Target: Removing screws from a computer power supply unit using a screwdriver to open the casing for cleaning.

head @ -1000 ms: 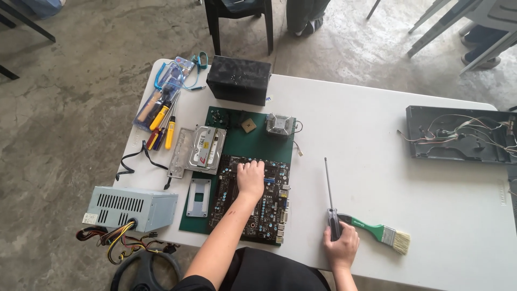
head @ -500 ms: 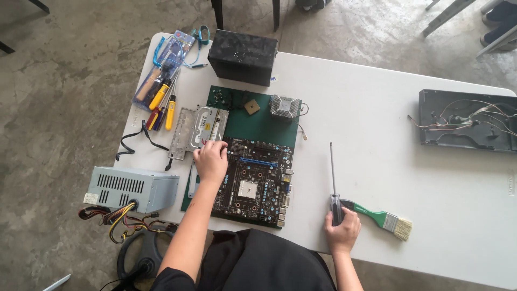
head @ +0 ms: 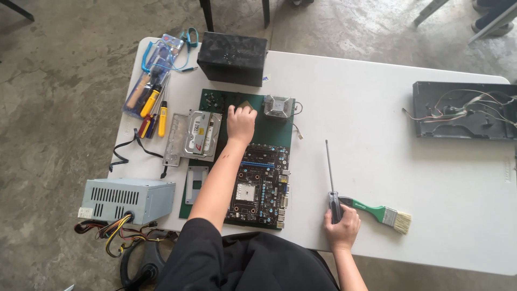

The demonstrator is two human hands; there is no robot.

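Note:
My left hand (head: 240, 123) reaches across the dark motherboard (head: 258, 186) onto the green mat (head: 277, 134). Its fingertips cover a small square chip (head: 246, 102), and the grip is hidden. Just left of this hand lies a silver hard drive (head: 202, 133) on a metal plate; to its right stands a small metal heatsink with a fan (head: 278, 106). My right hand (head: 340, 227) rests at the table's near edge, closed around the dark handle of a long screwdriver (head: 330, 172). A green-handled paintbrush (head: 377, 211) lies beside that hand.
A black box (head: 232, 57) stands at the back of the white table (head: 377, 108). Screwdrivers and pliers (head: 152, 102) lie at the far left. A grey power supply (head: 127, 200) with loose wires sits at the near left. An open dark case (head: 463, 110) with wiring lies far right.
My left hand has moved from the motherboard, past the hard drive, up to the small chip on the green mat. My right hand has stayed on the screwdriver.

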